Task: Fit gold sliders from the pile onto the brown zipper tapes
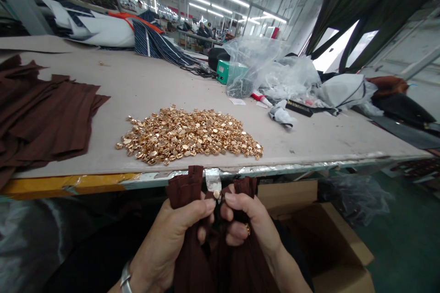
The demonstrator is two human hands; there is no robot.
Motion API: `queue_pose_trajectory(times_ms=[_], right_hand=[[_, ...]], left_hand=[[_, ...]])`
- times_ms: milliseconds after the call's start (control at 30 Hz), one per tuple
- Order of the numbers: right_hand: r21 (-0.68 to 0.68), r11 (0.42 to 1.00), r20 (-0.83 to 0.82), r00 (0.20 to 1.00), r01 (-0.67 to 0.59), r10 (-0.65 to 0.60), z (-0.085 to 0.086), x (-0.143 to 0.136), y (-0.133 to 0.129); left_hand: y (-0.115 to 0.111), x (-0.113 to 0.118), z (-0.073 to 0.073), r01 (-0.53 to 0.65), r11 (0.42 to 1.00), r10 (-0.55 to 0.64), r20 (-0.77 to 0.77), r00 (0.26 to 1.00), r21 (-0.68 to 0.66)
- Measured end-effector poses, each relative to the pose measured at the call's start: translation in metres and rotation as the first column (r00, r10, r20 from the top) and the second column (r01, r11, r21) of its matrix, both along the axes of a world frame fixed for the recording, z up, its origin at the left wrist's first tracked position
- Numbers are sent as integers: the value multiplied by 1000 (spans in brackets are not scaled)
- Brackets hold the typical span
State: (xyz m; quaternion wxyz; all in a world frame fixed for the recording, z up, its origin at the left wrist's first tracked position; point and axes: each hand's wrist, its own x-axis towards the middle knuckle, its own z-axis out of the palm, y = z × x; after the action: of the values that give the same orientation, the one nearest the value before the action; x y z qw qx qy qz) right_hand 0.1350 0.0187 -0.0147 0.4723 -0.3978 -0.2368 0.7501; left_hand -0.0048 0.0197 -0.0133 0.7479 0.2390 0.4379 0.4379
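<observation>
Just in front of the table edge, my left hand (pixel 172 233) is closed round a bundle of dark brown zipper tapes (pixel 187 187). My right hand (pixel 249 219) grips more brown zipper tapes (pixel 245 186), thumb and forefinger pinched together. Between the two thumbs sits a small gold zipper slider (pixel 216 194), by a silvery taped fixture (pixel 213 178) at the table edge. Whether the fingertips touch the slider is unclear. The tapes hang down below both hands. A heap of gold zipper sliders (pixel 192 135) lies on the table beyond.
A stack of brown zipper tapes (pixel 44 119) lies on the table (pixel 113 78) at left. Clear plastic bags (pixel 275 68), a green box (pixel 227 72) and a grey cloth (pixel 282 114) are farther right. Below the table at right stands an open cardboard box (pixel 330 233). People are in the background.
</observation>
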Motion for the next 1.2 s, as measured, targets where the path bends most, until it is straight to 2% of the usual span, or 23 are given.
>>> queue_pose_trajectory(times_ms=[400, 733, 1033, 1200], right_hand=[[8, 998, 26, 998, -59, 59, -3, -1, 0], [15, 997, 6, 997, -76, 75, -6, -3, 2], [30, 998, 38, 998, -47, 45, 4, -8, 3], [95, 995, 119, 993, -3, -8, 0, -5, 5]], left_hand=[[1, -1, -1, 38, 998, -36, -36, 999, 40], [-2, -1, -7, 0, 1000, 1, -11, 1000, 24], [-2, 5, -1, -106, 989, 114, -73, 991, 105], [0, 8, 0, -168, 978, 188, -167, 968, 126]])
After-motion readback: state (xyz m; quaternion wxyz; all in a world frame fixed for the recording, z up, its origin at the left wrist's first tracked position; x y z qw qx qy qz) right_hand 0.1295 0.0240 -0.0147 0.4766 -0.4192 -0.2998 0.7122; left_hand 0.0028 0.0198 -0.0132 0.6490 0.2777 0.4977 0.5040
